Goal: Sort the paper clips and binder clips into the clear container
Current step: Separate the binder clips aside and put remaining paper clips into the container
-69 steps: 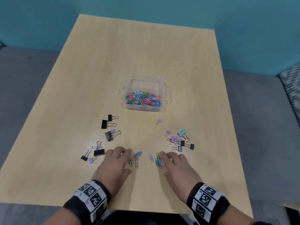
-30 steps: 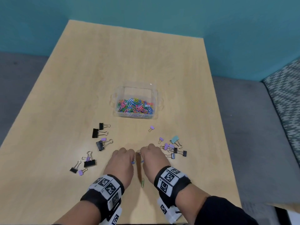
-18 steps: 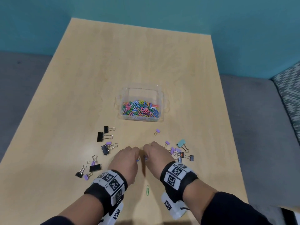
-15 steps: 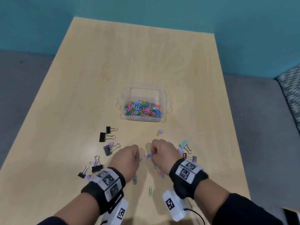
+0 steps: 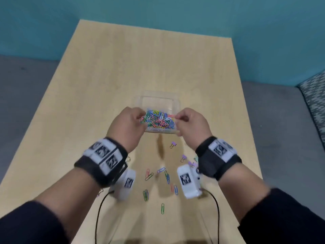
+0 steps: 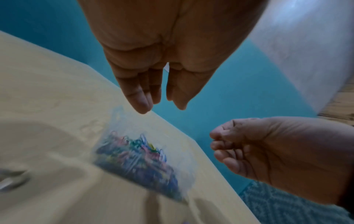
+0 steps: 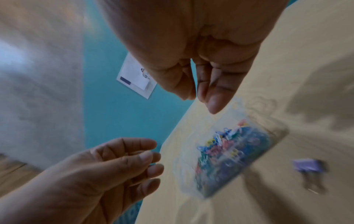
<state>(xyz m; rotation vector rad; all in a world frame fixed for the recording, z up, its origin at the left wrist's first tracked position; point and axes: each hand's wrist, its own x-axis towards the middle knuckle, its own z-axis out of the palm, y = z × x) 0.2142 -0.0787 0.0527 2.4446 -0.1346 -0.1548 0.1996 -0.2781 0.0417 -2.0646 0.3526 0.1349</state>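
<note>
The clear container [image 5: 158, 96] stands mid-table, its near half heaped with coloured paper clips [image 5: 158, 120]. Both hands hover just above it. My left hand [image 5: 140, 118] is over its left rim; the left wrist view shows this left hand [image 6: 161, 106] with straight fingers and nothing held. My right hand [image 5: 177, 118] is over the right rim with fingers curled together. The right wrist view shows no clip between the right hand's [image 7: 199, 103] thumb and finger. Several loose paper clips [image 5: 162, 208] lie near the front edge. Purple binder clips [image 5: 173, 144] lie below the right hand.
A wooden table [image 5: 123, 67] stands on grey floor against a teal wall. Wrist cameras and their cables hang under both forearms. One purple binder clip [image 7: 306, 166] lies beside the container's [image 7: 277, 127] near side. My left arm hides the binder clips at left.
Both hands lifted off the table and moved forward over the container. Several paper clips dropped onto the table on the way. The left hand's pinch has opened.
</note>
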